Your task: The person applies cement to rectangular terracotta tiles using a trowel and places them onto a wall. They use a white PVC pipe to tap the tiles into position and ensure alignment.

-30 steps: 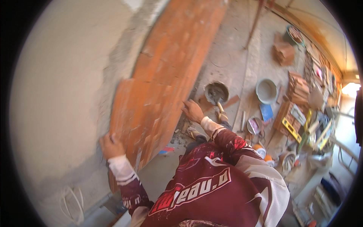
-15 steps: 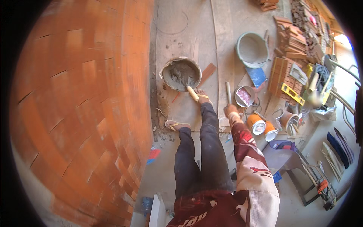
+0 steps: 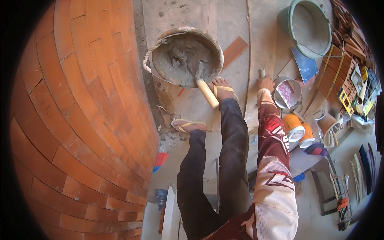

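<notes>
My right hand (image 3: 265, 83) is closed around a pale rod (image 3: 262, 73), whose rounded end shows past the fingers; the rest of it is mostly hidden. It is low over the boards, just left of a small round container (image 3: 289, 100) with pinkish-white stuff inside. My left hand is out of the picture. In front of my feet stands a bucket (image 3: 219, 52) with a rope handle, holding wet grey mortar (image 3: 184, 56). A trowel (image 3: 207, 93) rests in it, blade in the mortar and wooden handle over the near rim.
An orange brick wall (image 3: 88, 120) rises along the left. At the far right stands a green bucket (image 3: 294, 32) by a blue board (image 3: 305, 66). Orange tubs (image 3: 293, 122), stacked bricks (image 3: 332, 74), a yellow level (image 3: 345, 102) and a hacksaw (image 3: 342, 202) lie rightward. A brick strip (image 3: 235, 52) lies beside the mortar bucket.
My right hand has reached farther forward and right with the rod, beside the small container. The view has come closer to the floor, so the mortar bucket looks larger.
</notes>
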Available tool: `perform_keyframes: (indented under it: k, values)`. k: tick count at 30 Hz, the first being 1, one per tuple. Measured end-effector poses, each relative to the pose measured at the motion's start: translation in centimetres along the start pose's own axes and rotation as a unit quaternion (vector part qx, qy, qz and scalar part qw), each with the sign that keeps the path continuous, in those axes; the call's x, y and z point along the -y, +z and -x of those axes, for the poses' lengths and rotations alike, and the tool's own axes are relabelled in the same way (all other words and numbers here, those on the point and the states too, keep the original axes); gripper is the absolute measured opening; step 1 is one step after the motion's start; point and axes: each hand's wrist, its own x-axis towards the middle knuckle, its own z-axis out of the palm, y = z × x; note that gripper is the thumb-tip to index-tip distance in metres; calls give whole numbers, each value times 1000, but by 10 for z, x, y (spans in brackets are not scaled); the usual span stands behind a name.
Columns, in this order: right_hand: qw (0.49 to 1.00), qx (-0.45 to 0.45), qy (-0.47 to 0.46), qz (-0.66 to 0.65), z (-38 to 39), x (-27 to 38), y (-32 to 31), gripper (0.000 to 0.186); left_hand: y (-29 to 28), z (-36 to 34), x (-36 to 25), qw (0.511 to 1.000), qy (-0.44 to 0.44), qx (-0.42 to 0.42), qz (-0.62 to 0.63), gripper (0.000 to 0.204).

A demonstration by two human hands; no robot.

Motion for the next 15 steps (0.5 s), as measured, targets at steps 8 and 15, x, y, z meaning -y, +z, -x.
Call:
perform_keyframes:
  k: [8, 15]
  values:
    - [946, -4, -168, -277, 86, -34, -73, 22, 14, -27, 40, 994, 81, 59, 46, 56]
    - [770, 59, -314, -552, 182, -28, -385, 41, 47, 69, -49, 987, 145, 25, -59, 48]
